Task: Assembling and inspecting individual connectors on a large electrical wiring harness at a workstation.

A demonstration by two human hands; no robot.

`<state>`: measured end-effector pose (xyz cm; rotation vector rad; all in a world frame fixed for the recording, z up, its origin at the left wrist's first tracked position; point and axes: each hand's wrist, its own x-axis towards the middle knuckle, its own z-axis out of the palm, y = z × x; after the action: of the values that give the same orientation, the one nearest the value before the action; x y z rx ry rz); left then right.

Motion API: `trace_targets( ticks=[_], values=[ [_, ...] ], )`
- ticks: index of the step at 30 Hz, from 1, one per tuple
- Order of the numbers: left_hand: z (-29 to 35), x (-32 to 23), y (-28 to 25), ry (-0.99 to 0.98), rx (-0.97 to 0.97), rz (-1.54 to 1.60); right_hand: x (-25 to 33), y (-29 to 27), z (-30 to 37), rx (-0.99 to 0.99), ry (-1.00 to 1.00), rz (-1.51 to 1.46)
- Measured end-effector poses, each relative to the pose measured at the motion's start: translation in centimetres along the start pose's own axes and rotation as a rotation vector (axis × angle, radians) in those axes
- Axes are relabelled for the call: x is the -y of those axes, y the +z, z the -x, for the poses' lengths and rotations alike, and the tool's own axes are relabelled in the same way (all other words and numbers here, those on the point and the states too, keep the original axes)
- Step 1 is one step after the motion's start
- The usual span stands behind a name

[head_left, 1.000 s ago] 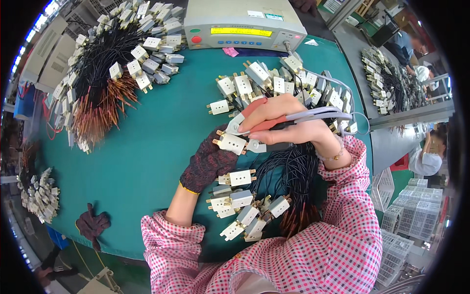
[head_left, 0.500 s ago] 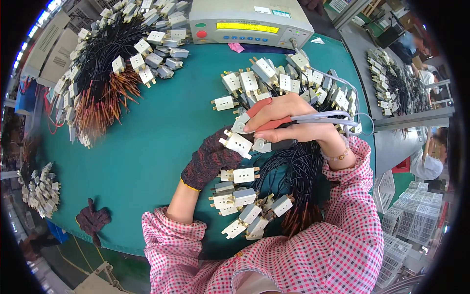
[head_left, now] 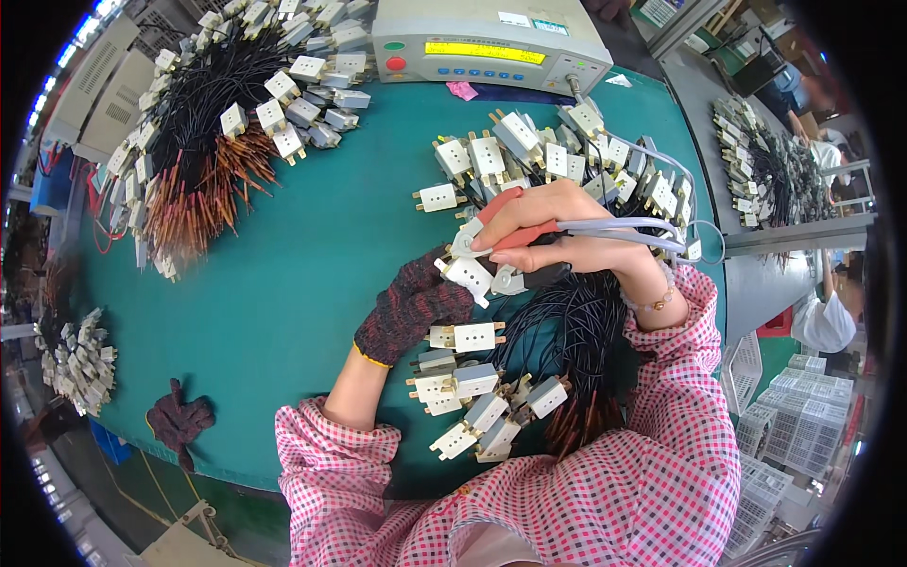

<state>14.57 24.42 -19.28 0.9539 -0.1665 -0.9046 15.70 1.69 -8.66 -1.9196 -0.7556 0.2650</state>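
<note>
My left hand (head_left: 416,307), in a dark knitted glove, is closed on a white plug block (head_left: 467,276) with small round holes and metal prongs. My right hand (head_left: 557,213) is bare and grips a red-handled test clip (head_left: 529,235) and a black-handled one (head_left: 546,275) together. Grey cables run from the clips past my right wrist. The clips' metal jaws meet the upper and right side of the plug block; whether they pinch its prongs is hard to see. Similar plug blocks (head_left: 475,382) on black wires (head_left: 576,317) lie below my hands.
A bench tester (head_left: 491,47) with a lit yellow display stands at the back. More plug blocks (head_left: 487,156) crowd behind my right hand. At the left rear lies a big bundle of wired plugs (head_left: 203,104). A loose glove (head_left: 179,422) rests near the green table's (head_left: 312,274) left front.
My left hand has brought the plug block slightly right, closer to the clip jaws. My right hand keeps its grip on both clips. The whole view has shifted a little.
</note>
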Motion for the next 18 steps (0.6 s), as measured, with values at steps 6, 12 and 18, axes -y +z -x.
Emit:
trace_targets(
  ticks=[6,12,18],
  values=[
    [-0.2,-0.1,0.4,-0.027,0.017,-0.098,-0.1,1.1,0.0,-0.043,-0.072,-0.034],
    [-0.4,-0.2,0.7,0.097,0.031,-0.097,0.0,1.4,0.1,-0.066,-0.064,-0.050],
    [-0.5,0.3,0.3,0.207,0.034,-0.082,-0.1,1.9,0.1,-0.093,0.030,-0.155]
  ],
)
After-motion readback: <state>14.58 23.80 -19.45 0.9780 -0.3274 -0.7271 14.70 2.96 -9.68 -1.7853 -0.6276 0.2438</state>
